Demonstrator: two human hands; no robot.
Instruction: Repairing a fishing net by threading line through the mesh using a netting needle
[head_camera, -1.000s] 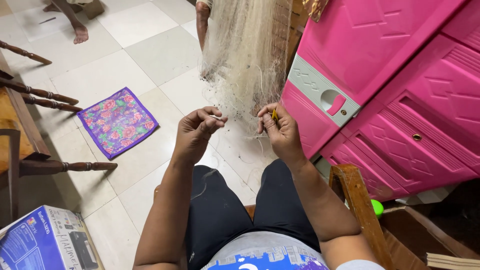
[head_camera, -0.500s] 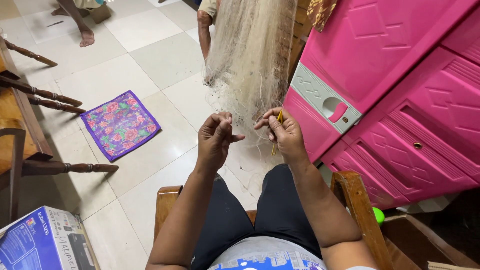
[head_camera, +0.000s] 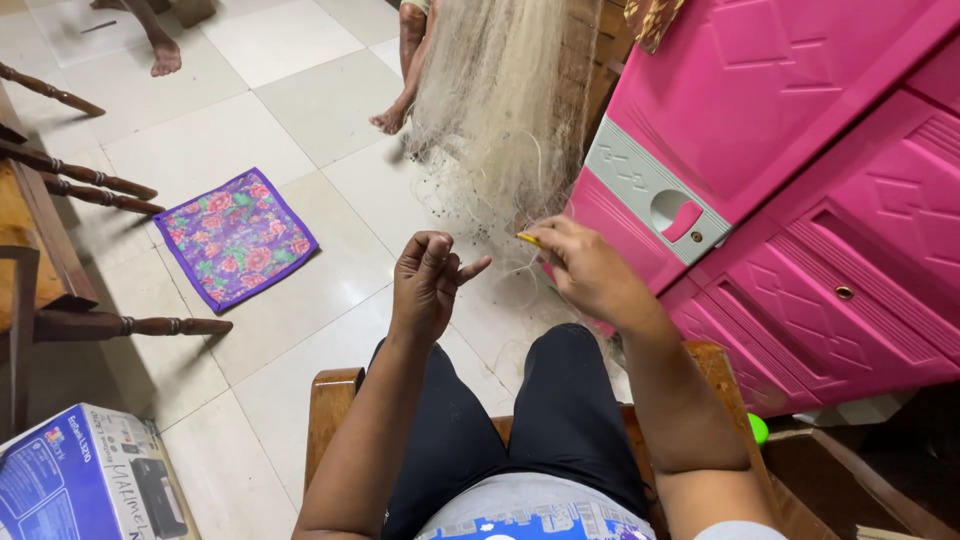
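A pale fishing net (head_camera: 505, 110) hangs in front of me, its lower end trailing to the tiled floor. My right hand (head_camera: 588, 268) pinches a small yellow netting needle (head_camera: 529, 239) at the net's lower edge. My left hand (head_camera: 428, 283) is raised beside it with fingers curled and the little finger sticking out; a thin strand may run through it, but I cannot tell. I sit on a wooden chair (head_camera: 333, 405), my legs in dark trousers.
A pink plastic cabinet (head_camera: 800, 170) stands close on the right. A purple floral cloth (head_camera: 238, 238) lies on the floor at left, by wooden furniture legs (head_camera: 95, 185). A blue printed box (head_camera: 80, 480) sits at bottom left. Another person's bare legs (head_camera: 400, 90) stand behind the net.
My view has shifted and my hands have drawn apart. The left hand moved down and left away from the net; the right hand still holds the yellow needle at the net.
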